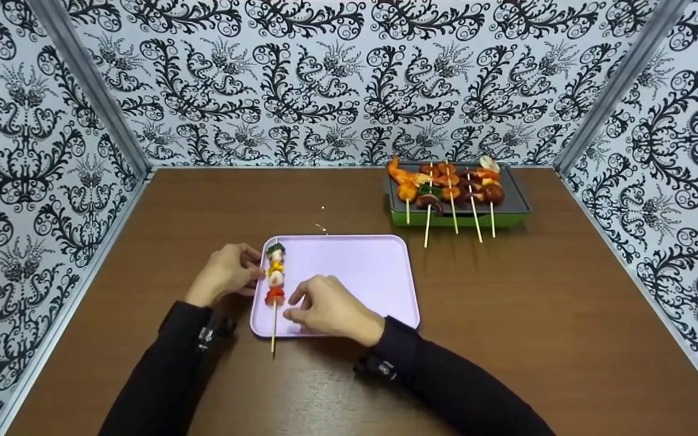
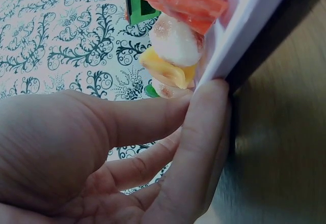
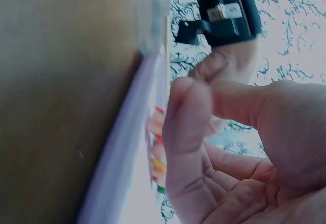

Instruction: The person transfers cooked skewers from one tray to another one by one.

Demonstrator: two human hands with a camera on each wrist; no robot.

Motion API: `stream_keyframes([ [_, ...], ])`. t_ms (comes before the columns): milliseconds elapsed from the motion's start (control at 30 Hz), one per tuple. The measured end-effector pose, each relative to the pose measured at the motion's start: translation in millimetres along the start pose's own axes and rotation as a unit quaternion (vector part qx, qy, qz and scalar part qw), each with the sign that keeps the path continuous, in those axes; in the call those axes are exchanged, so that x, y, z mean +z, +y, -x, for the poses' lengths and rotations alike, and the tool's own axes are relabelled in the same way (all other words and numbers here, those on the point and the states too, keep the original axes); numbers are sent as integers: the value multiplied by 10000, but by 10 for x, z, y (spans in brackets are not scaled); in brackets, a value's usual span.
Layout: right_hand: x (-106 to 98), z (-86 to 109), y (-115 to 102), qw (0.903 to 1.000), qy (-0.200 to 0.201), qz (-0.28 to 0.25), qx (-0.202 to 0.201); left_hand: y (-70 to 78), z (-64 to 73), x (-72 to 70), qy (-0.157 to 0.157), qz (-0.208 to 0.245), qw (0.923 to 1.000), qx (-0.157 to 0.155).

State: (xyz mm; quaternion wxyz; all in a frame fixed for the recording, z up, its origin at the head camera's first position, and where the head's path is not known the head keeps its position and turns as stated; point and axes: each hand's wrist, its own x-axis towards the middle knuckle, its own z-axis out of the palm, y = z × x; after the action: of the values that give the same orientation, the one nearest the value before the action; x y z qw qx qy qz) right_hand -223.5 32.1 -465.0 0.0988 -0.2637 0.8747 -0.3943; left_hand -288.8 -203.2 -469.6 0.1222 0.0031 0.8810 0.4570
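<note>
We see a loaded skewer (image 1: 275,278) lying lengthwise along the left side of a pale purple tray (image 1: 349,266), its bare stick reaching over the near edge; from far to near it carries green, white, yellow, white and red pieces. Our left hand (image 1: 226,270) is at the tray's left edge, thumb and forefinger pinching the rim just beside the skewer. Our right hand (image 1: 331,306) hangs over the near part of the tray, to the right of the stick, fingers loosely bent, with a gap between thumb and forefinger and nothing held. Small pale specks (image 1: 322,228) lie just beyond the tray's far edge. Well apart, at the far right, a grey-topped green grill (image 1: 458,219) bears more skewers (image 1: 451,192), their sticks jutting toward us over its near side. Everything stands on a brown table (image 1: 567,303), with black-and-white patterned walls (image 1: 337,79) behind and to both sides.
</note>
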Motion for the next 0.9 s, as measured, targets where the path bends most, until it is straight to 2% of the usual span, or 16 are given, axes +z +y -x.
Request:
stream_keyframes([
  [100, -103, -6, 40, 9989, 274, 364, -135, -4, 2, -2, -17, 13, 10000, -23],
  [167, -173, -6, 67, 9983, 388, 399, -160, -5, 4, -4, -23, -10, 10000, -26],
  [400, -407, 27, 151, 9966, 760, 264, -201, -2, 4, 4, -47, 86, 9999, 22],
  [633, -628, 64, 237, 9926, 1101, 232, -449, 1, 0, 9, -45, 94, 9999, 38],
  [900, -849, 164, 354, 9853, 1411, 745, -619, 0, -5, 10, -44, 104, 9999, -10],
])
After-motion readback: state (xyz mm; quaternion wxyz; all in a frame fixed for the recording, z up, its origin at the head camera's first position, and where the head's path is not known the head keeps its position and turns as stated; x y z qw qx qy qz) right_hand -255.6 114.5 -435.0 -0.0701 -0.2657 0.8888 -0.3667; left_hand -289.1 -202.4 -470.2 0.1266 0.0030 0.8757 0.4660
